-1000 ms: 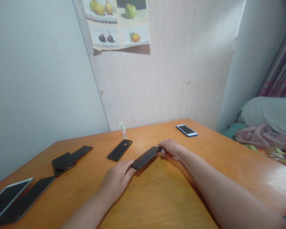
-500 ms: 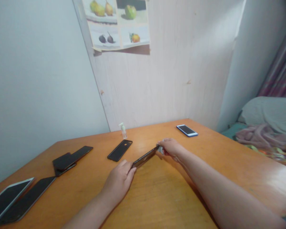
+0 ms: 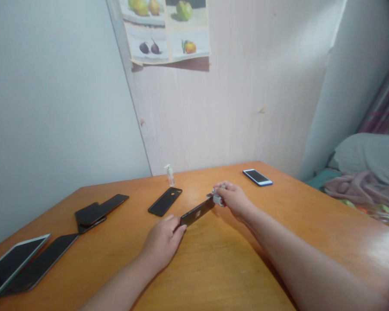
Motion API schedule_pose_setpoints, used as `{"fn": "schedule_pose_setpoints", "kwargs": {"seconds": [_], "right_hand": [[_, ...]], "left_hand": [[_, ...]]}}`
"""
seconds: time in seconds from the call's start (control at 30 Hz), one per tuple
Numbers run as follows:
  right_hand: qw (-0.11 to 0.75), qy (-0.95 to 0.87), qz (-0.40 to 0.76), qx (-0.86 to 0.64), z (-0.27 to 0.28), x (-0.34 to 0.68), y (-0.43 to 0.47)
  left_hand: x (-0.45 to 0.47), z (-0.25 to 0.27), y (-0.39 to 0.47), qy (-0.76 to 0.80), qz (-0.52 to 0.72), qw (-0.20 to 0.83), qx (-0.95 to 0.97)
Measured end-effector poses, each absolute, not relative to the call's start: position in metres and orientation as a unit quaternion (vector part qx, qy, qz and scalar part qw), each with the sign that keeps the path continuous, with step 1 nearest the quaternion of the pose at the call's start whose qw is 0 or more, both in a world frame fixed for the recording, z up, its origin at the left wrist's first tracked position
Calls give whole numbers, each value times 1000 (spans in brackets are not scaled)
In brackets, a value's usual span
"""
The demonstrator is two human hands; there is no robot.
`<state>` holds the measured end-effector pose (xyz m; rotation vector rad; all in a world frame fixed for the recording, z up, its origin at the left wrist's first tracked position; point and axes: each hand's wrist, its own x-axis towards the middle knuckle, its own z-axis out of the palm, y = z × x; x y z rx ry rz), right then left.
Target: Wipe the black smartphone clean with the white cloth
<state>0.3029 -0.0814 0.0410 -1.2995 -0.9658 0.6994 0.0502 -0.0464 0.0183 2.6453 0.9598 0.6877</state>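
A dark phone [image 3: 198, 212] is held tilted on its long edge above the table, a small pale mark on the side facing me. My left hand [image 3: 164, 242] is closed on its near end, thumb in front. At the far end, my right hand [image 3: 235, 201] pinches a crumpled white wipe [image 3: 218, 199] against the phone's corner. Beyond the phone lies a black phone case [image 3: 165, 201] with a camera cutout. A small clear pump bottle [image 3: 170, 176] stands upright behind that case.
On the wooden table [image 3: 194, 276], a white-framed tablet [image 3: 14, 263] overlaps a dark tablet [image 3: 43, 263] at left. Farther back, a black phone [image 3: 110, 209] rests over dark flat pieces [image 3: 86, 214]. A blue-edged phone [image 3: 257, 177] lies at back right, near the table's edge.
The phone has turned so more of its flat face and the pale mark show. My right hand with the wipe has risen slightly at its far corner. The view has shifted a little.
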Motion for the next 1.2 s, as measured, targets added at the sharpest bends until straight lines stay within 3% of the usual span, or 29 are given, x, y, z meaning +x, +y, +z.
{"fn": "schedule_pose_setpoints", "kwargs": {"seconds": [0.23, 0.4, 0.7, 1.03, 1.2], "right_hand": [[507, -544, 158, -650, 30, 302, -82], [426, -666, 96, -605, 41, 263, -100], [435, -566, 41, -699, 38, 300, -90], [391, -733, 101, -548, 38, 218, -116], [393, -658, 81, -637, 42, 259, -105]], "left_hand": [[52, 18, -48, 328, 253, 135, 900], [53, 18, -49, 327, 267, 142, 895], [54, 15, -47, 317, 284, 154, 892], [57, 17, -52, 303, 279, 136, 901], [57, 18, -53, 309, 267, 107, 907]]}}
